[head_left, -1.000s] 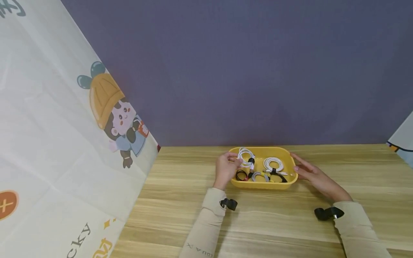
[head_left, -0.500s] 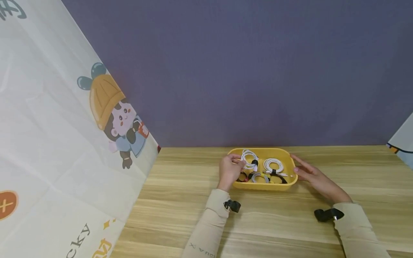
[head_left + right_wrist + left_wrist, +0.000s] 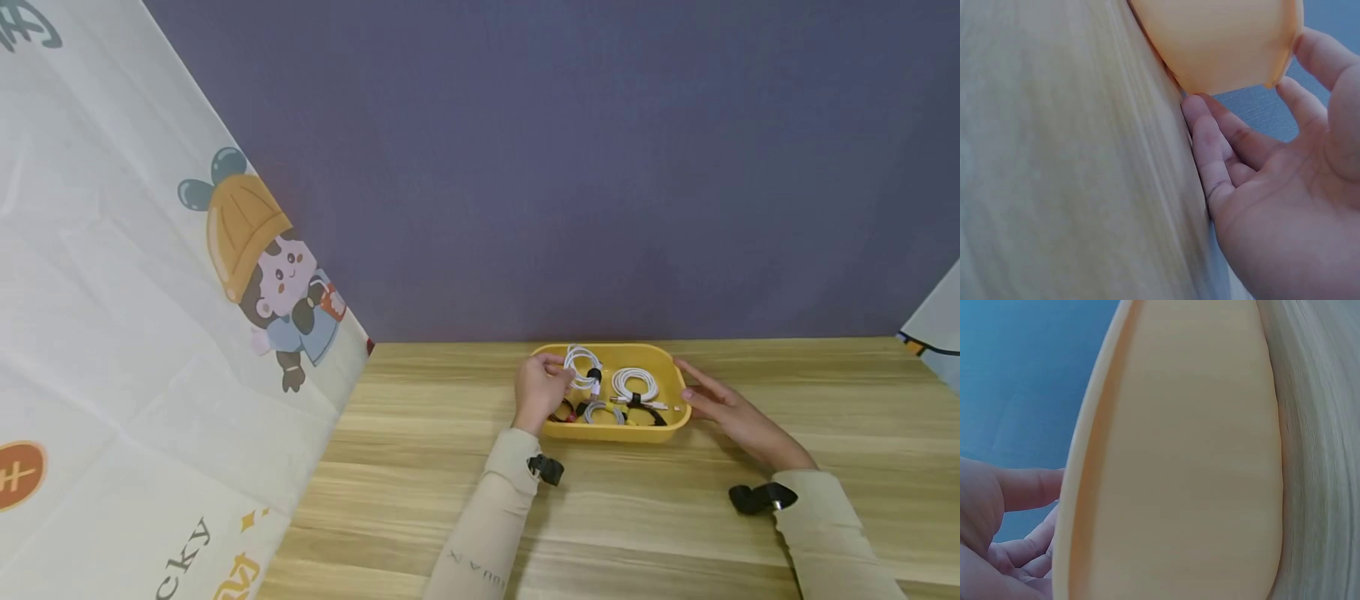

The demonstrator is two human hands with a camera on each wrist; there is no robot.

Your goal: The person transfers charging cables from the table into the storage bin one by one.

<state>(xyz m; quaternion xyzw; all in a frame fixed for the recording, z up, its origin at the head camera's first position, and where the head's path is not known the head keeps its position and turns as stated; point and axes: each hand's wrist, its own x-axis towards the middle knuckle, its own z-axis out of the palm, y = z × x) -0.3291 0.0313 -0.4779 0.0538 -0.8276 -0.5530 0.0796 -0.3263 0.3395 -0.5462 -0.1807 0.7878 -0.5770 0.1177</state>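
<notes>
In the head view, my left hand (image 3: 541, 391) reaches over the left end of a yellow tray (image 3: 611, 433) and pinches a white coiled cable (image 3: 581, 362) with a black tie. The left wrist view shows the tray's wall (image 3: 1191, 456) in front of the fingers, hiding the cable. My right hand (image 3: 738, 414) touches the tray's right end with extended fingers; in the right wrist view its thumb (image 3: 1322, 53) meets the rim. Inside the tray lie another white coiled cable (image 3: 636, 384), a grey coiled cable (image 3: 604, 412) and a dark cable (image 3: 562, 411) partly behind the left hand.
The tray stands on a wood-grain table (image 3: 637, 517) near its back edge, against a dark blue-grey wall panel (image 3: 600, 183). A white sheet (image 3: 112, 292) with cartoon prints rises on the left. Black wrist mounts (image 3: 546, 469) sit on the cuffs.
My left hand has moved slightly right with the white coiled cable, bringing the coil further over the tray. My right hand stays at the tray's right end.
</notes>
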